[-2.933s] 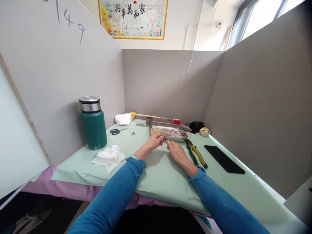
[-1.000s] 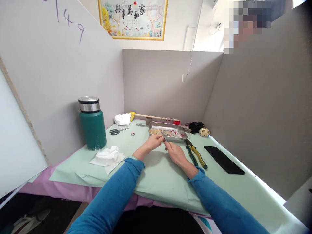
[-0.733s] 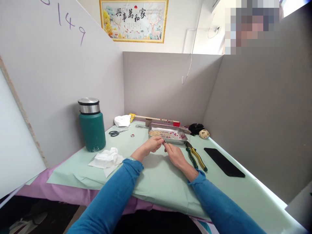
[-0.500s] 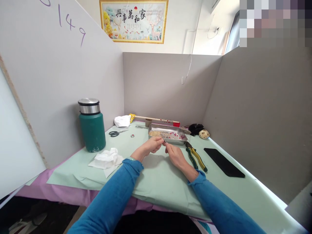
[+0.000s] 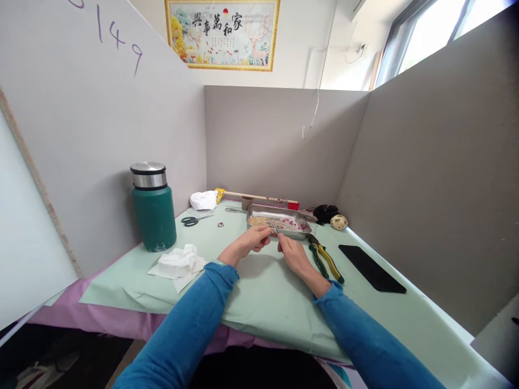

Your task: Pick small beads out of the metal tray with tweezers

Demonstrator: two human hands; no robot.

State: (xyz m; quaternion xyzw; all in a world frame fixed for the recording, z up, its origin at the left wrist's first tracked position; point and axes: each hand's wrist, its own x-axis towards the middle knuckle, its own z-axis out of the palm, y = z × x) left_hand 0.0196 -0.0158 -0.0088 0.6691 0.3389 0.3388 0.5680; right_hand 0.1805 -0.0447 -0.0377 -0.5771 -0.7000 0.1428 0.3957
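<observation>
My left hand (image 5: 256, 237) is closed, thumb and fingertips pinched together on something too small to make out. Opposite it, my right hand (image 5: 293, 256) pinches a thin, greyish sliver (image 5: 277, 229) that shows between the fingertips; its kind is unclear. Both hands hover at the near edge of a shallow metal tray (image 5: 302, 235). Tan beads (image 5: 259, 221) lie in the tray's left part, with red and pink beads (image 5: 290, 223) toward the right. Near my right wrist rest pliers (image 5: 329, 263) with green and yellow handles.
A green flask (image 5: 153, 219) and crumpled tissue (image 5: 180, 262) stand left. Scissors (image 5: 190, 221) and a small ring-shaped piece (image 5: 220, 224) lie beyond. Behind the tray are a wooden stick (image 5: 247, 195) and red container (image 5: 293, 206). A black flat piece (image 5: 371, 267) lies right. Partitions (image 5: 279, 140) enclose the table.
My fingertips have drawn slightly apart, the right hand shifting a little to the right. More of the thin greyish sliver shows between them.
</observation>
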